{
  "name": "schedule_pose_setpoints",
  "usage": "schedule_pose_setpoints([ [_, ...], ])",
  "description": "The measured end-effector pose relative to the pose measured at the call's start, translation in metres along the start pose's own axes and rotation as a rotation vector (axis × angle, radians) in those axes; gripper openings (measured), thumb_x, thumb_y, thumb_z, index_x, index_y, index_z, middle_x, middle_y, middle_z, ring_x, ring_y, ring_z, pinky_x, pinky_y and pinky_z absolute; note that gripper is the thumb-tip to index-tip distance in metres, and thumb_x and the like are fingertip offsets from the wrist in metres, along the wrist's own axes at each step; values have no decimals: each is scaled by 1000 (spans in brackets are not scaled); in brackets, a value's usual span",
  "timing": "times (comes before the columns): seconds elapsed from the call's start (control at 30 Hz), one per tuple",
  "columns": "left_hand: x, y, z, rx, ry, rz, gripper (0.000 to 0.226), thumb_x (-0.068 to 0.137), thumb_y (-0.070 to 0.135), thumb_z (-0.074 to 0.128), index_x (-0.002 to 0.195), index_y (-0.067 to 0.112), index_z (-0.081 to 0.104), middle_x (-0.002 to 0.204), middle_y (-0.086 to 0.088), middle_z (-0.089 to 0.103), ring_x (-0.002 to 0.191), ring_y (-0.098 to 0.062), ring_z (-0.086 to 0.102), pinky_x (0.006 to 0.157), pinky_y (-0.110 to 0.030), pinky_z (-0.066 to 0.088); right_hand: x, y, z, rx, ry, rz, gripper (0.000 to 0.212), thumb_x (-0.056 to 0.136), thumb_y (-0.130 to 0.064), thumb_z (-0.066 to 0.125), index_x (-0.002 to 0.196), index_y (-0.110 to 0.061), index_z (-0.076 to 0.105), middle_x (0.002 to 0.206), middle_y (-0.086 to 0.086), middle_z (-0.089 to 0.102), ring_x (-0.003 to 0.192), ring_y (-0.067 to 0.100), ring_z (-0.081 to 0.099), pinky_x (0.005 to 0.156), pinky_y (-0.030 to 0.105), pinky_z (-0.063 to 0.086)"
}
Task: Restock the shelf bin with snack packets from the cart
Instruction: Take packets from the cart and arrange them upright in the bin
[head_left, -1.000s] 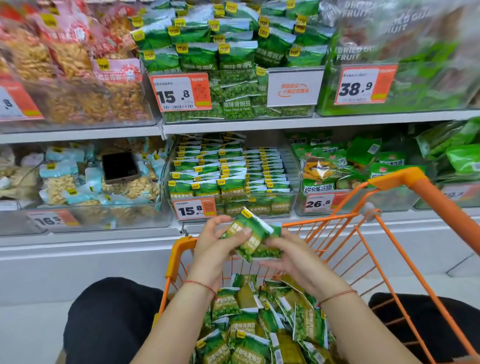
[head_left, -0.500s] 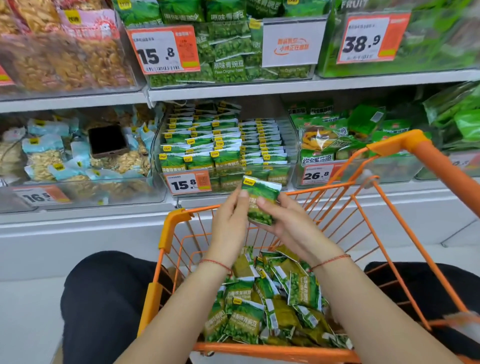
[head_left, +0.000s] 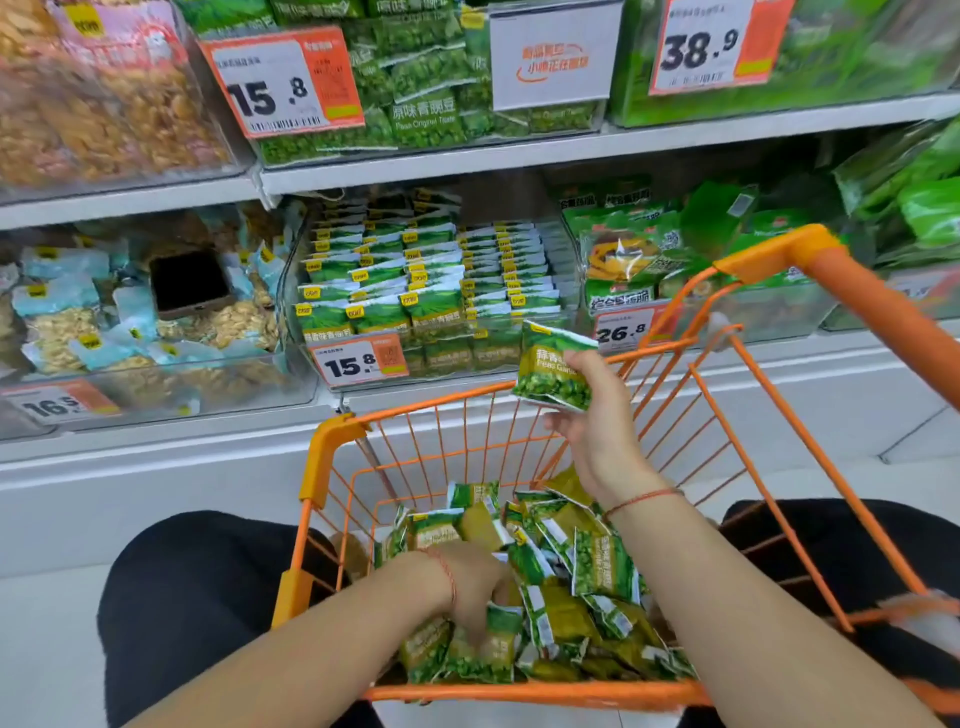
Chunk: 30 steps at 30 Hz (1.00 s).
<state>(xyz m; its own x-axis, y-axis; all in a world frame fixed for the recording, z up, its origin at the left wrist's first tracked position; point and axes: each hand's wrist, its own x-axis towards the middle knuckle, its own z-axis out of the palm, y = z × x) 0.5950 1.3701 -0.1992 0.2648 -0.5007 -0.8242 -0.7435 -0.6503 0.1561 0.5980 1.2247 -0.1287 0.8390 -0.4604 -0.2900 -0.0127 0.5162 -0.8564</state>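
Right hand (head_left: 597, 415) pinched one green snack packet (head_left: 556, 371) above the cart's (head_left: 332, 447) far rim. Left hand (head_left: 470, 584) was down among the cart's packets (head_left: 576, 587), fingers buried, grip unclear. Shelf bin (head_left: 306, 317) at 12 o'clock held neat packet rows; upper bins were cropped.

The right hand (head_left: 592, 415) is raised toward the far side, forearm running up from the near right, thumb and fingers pinching a green packet (head_left: 556, 371) held upright; a thin red cord circles the wrist. The left hand (head_left: 470, 584) is lower and nearer, its forearm coming in from the near left, palm down, with fingers curled into the loose pile of packets (head_left: 561, 587); whether they grip one cannot be told. A red cord rings this wrist too.
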Motion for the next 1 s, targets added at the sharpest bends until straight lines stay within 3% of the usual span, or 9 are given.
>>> schedule_pose_setpoints([
  [0.2, -3, -8, -3, -59, 112, 5, 50, 89, 34, 64, 128, 8, 49, 122, -16, 56, 109, -31, 53, 88, -40, 44, 0, 4, 2, -49, -7, 3, 52, 91, -25, 60, 135, 0, 46, 135, 18, 48, 94, 24, 54, 43, 24, 44],
  [0.33, -26, -32, -26, -408, 352, -2, 56, 95, 39, 54, 141, 13, 35, 138, -9, 48, 117, -24, 52, 96, -33, 43, -5, 1, 2, -179, -34, -60, 58, 94, -25, 57, 145, -8, 34, 120, -11, 45, 83, 2, 58, 58, 29, 49],
  [0.43, -59, -54, -52, -749, 547, 43, 51, 93, 35, 56, 137, 17, 38, 129, 4, 44, 93, -20, 64, 78, -31, 58, -11, 1, 1, -424, -39, -144, 72, 95, -37, 54, 152, -17, 15, 136, -12, 31, 82, -7, 61, 82, 33, 54],
  [0.53, -92, -65, -74, -851, 850, 109, 42, 80, 41, 66, 111, 15, 58, 109, -4, 59, 66, -14, 65, 61, -33, 58, -8, 5, 2, -442, -59, -182, 77, 94, -35, 56, 153, -15, 10, 127, -2, 32, 78, -16, 60, 72, 23, 57],
  [0.63, -106, -55, -88, -1051, 1057, 253, 15, 84, 20, 67, 96, 16, 59, 67, 4, 63, 54, -5, 56, 52, -18, 48, -3, 13, 5, -415, -117, -124, 81, 91, -33, 61, 152, -12, 13, 107, -8, 36, 125, 13, 50, 81, 34, 58],
  [0.7, -103, -45, -95, -1155, 1062, 300, 13, 87, 14, 64, 98, 16, 57, 55, 9, 61, 53, -2, 55, 53, -15, 44, -3, 16, 8, -382, -156, -76, 72, 94, -29, 57, 150, -12, 16, 116, -2, 42, 125, 26, 50, 83, 39, 58],
  [0.8, -86, -37, -97, -1228, 1111, 271, 15, 86, 14, 66, 96, 18, 56, 66, -2, 65, 52, -6, 55, 52, -19, 42, -6, 16, 12, -174, -193, 36, 56, 99, -28, 47, 148, -10, 26, 132, 1, 47, 101, 17, 62, 74, 35, 60],
  [0.93, -65, -30, -97, -1174, 1274, 137, 27, 82, 21, 72, 104, 17, 57, 74, -1, 58, 62, -12, 54, 58, -19, 43, -10, 14, 11, -128, -204, 8, 87, 76, -58, 63, 144, -10, 36, 145, 10, 42, 122, 24, 54, 74, 31, 59],
  [1.0, -60, -23, -96, -1084, 1387, 68, 31, 82, 26, 72, 108, 18, 58, 83, 10, 55, 67, -6, 55, 65, -19, 46, -11, 12, 10, -177, -263, -20, 85, 76, -45, 69, 145, -12, 31, 141, 4, 44, 118, 14, 56, 77, 27, 58],
])
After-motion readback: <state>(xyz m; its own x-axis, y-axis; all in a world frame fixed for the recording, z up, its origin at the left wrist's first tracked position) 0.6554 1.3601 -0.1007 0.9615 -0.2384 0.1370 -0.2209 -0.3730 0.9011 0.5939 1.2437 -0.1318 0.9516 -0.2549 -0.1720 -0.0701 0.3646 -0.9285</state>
